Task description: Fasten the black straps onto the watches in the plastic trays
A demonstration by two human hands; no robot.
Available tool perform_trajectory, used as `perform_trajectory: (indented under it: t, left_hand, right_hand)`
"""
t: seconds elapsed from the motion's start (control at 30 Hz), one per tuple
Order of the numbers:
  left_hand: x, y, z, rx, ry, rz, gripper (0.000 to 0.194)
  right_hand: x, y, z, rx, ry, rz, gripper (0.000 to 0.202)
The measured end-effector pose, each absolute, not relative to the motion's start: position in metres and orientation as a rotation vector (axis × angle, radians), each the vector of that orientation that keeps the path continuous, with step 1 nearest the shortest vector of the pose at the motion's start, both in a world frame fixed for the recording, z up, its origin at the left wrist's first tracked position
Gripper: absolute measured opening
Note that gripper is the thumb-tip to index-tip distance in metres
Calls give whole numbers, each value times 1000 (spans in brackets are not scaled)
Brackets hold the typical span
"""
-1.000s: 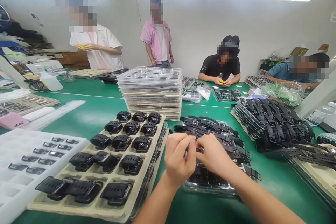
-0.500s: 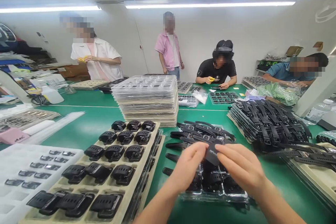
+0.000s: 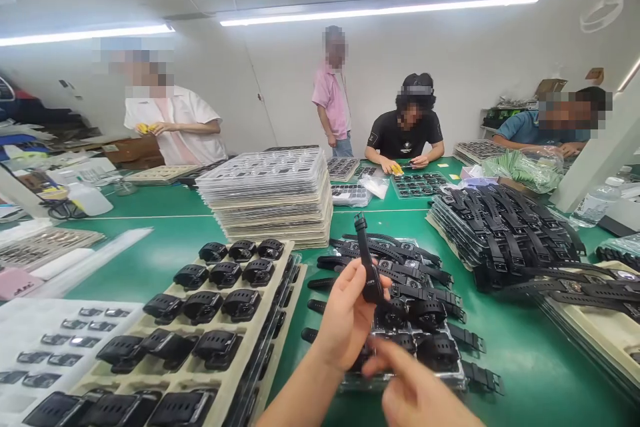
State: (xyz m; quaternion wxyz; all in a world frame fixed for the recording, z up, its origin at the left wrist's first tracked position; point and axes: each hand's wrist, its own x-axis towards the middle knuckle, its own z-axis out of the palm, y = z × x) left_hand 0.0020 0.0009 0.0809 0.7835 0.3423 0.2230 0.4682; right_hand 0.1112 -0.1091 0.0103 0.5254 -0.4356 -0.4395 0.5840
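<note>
My left hand (image 3: pixel 347 313) grips a black smartwatch (image 3: pixel 371 283) by its case, its strap pointing up and away from me. Just below and to the right, my right hand (image 3: pixel 413 380) is smeared by motion, and its fingers are hard to read. Under both hands lies a clear plastic tray (image 3: pixel 385 381) full of black watches, several with straps stretched over its sides. To the left, a beige tray (image 3: pixel 250 340) carries rows of black watches with their straps curled round.
A tall stack of trays (image 3: pixel 265 197) stands behind the beige tray. Watches with long straps (image 3: pixel 510 230) are heaped on trays at the right. A white tray (image 3: pixel 107 353) of small dark parts lies far left. Co-workers are across the green table (image 3: pixel 170 267).
The watch was between both hands with a dark face up; now my left hand alone holds it, strap raised. My right hand has dropped down toward me. The view has shifted slightly right.
</note>
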Motion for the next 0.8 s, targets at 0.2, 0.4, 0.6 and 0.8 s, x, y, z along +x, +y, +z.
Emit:
perform_trajectory:
  t: [0.2,0.4,0.6,0.8]
  left_hand:
    - [-5,-6,71,797,420,925,32]
    - [-12,2,54,1158,494,838,33]
    - [-14,2,44,1389,633,772,44]
    - [-15,6,36,1471,646,792,39]
  right_hand:
    - [135,-64,40,-972,-539,1167,46]
    - [146,-47,35,-1057,-912,1043,52]
    - [144,-52,33,-1248,-941,943,65]
    - [152,-53,41,-1281,-869,971,56]
